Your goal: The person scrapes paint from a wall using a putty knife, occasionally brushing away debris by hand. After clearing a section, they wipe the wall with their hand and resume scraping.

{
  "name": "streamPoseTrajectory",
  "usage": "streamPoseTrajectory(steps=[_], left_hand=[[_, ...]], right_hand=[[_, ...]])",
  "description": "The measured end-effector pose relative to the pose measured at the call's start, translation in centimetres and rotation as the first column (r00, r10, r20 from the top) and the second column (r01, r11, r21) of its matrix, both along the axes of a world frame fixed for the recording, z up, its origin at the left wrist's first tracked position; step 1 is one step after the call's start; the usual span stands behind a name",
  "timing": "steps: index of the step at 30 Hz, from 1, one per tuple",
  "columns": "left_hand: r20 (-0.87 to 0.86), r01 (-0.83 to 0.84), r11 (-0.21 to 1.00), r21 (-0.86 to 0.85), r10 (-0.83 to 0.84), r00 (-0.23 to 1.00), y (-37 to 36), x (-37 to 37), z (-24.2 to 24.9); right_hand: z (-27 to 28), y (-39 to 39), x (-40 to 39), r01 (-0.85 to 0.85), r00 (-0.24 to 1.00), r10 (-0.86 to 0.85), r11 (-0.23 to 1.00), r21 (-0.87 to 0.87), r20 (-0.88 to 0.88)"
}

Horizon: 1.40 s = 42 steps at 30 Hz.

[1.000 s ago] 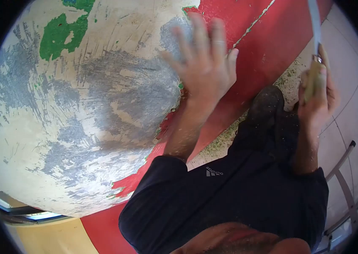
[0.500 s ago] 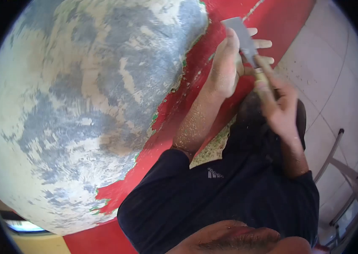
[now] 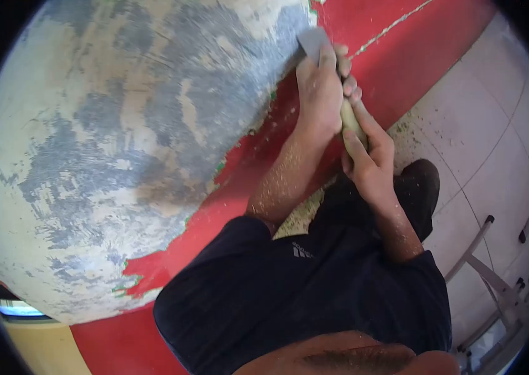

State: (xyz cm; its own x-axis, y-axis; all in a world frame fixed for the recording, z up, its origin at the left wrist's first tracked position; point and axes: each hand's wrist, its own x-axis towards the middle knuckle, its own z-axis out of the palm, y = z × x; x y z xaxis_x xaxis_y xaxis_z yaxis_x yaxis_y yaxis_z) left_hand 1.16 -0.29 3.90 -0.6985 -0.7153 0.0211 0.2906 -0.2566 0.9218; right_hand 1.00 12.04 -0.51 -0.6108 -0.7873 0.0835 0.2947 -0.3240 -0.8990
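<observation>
A scraper (image 3: 312,42) with a broad flat metal blade and a pale wooden handle is held in both hands. Around the handle's rear part, the fingers of my right hand (image 3: 374,165) are wrapped. My left hand (image 3: 322,94) grips farther forward at the blade's neck, one digit stretched along the metal and the others curled around the far side. The blade's edge meets the border where red paint (image 3: 289,94) gives way to the scraped grey and whitish wall (image 3: 171,112). Dust and small flakes cling to both forearms.
Pale floor tiles (image 3: 471,125) on the right carry scattered paint crumbs near my dark-clad knee (image 3: 418,194). A metal frame with legs (image 3: 483,269) stands at the lower right. A light scraped line (image 3: 389,28) runs across the red surface above.
My left hand, spread open beside the blade before, has closed on the scraper. The scraper and both hands have moved left, bringing the blade to the wall's paint edge.
</observation>
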Motion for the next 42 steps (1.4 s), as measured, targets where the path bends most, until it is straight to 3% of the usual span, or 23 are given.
streamPoseTrajectory(steps=[1,3,4,7,11,12,15,19,20,24,27,31,34,37,41,42], left_hand=[[0.018,-0.027,0.999,-0.024,0.028,0.999,0.1,-0.3,0.2],[0.05,-0.065,0.994,-0.091,0.07,0.996,0.0,-1.0,0.4],[0.022,-0.11,0.976,-0.186,0.116,0.993,-0.4,-1.4,-0.1],[-0.022,-0.073,0.967,-0.242,0.07,0.997,-1.1,-1.1,-1.1],[0.027,-0.101,0.991,-0.084,0.104,0.994,-0.2,-1.8,1.0],[0.047,-0.121,0.985,-0.126,0.128,0.991,-0.3,-2.4,2.1],[0.15,-0.119,0.993,-0.011,0.119,0.982,-0.3,-2.0,2.0],[0.196,-0.198,0.971,0.134,0.17,0.966,-0.1,-2.1,2.6],[0.289,-0.276,0.956,0.102,0.237,0.927,-0.1,-3.2,3.1],[0.444,-0.351,0.925,0.147,0.256,0.859,-0.1,-3.1,2.6],[0.276,-0.269,0.958,-0.096,0.285,0.918,-0.5,-3.2,2.3],[0.287,-0.254,0.965,0.067,0.225,0.931,0.2,-2.3,1.9],[0.288,-0.324,0.943,-0.073,0.331,0.898,0.1,-3.3,1.2],[0.321,-0.288,0.949,-0.131,0.315,0.893,0.4,-3.6,2.9],[0.345,-0.297,0.955,0.019,0.272,0.898,0.5,-2.8,1.9],[0.321,-0.282,0.959,-0.029,0.276,0.906,0.3,-3.2,2.1]], right_hand=[[-0.5,-0.6,0.2,0.032,0.998,-0.031,0.999,-0.012,0.051],[-1.7,-2.5,-0.6,0.195,0.979,-0.198,0.98,-0.049,-0.055],[-1.6,-3.0,-1.1,0.201,0.978,-0.204,0.978,-0.058,-0.048],[-1.3,-2.8,-1.7,0.256,0.942,-0.267,0.964,-0.076,-0.203],[-1.8,-2.9,-3.7,0.275,0.886,-0.31,0.95,-0.146,-0.345],[-1.6,-3.4,-4.1,0.289,0.846,-0.342,0.939,-0.186,-0.408],[-2.2,-4.5,-3.9,0.296,0.805,-0.398,0.912,-0.282,-0.441],[-2.2,-4.6,-3.9,0.251,0.856,-0.344,0.93,-0.27,-0.387],[-2.4,-5.3,-4.3,0.263,0.852,-0.372,0.913,-0.313,-0.369],[-2.4,-3.5,-4.5,0.149,0.872,-0.211,0.974,-0.172,-0.441],[-2.6,-4.5,-5.0,0.129,0.884,-0.205,0.971,-0.202,-0.421],[-3.2,-4.9,-4.7,0.176,0.894,-0.284,0.933,-0.314,-0.345],[-3.1,-5.1,-5.7,0.127,0.898,-0.237,0.947,-0.296,-0.371],[-2.9,-5.1,-5.6,0.099,0.908,-0.217,0.942,-0.32,-0.359],[-3.2,-3.8,-5.9,0.029,0.878,-0.155,0.961,-0.274,-0.453],[-2.9,-3.9,-6.2,0.041,0.878,-0.167,0.96,-0.278,-0.448]])
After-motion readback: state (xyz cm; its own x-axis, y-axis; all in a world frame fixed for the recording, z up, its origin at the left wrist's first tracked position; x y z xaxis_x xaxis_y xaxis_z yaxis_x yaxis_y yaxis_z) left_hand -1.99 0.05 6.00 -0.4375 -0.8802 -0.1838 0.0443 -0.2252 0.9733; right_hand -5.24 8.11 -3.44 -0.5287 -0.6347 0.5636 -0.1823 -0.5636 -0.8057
